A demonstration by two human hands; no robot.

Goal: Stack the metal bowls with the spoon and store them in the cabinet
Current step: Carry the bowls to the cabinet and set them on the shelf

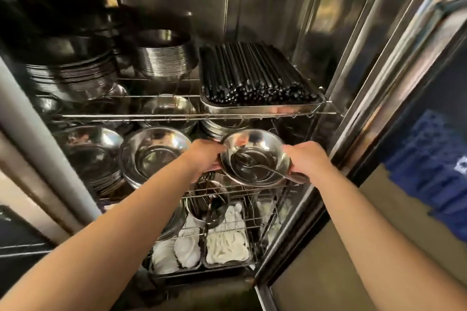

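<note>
The stacked metal bowls point(255, 159) hang level at the front of the cabinet's middle wire shelf point(197, 115), the spoon point(262, 166) lying inside, handle toward the right hand point(304, 159); left hand point(204, 156) and right pinch opposite rims, equally near; free shelf space lies straight ahead, right of the large shelved bowl point(154, 154).

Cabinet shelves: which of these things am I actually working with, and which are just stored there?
In the job:
- stacked bowls with the spoon inside
- left hand and right hand holding them
- cabinet

Just stored:
- tray of black chopsticks
- bowl stacks on the middle shelf
- plates
- white cloths in the bottom baskets
</note>
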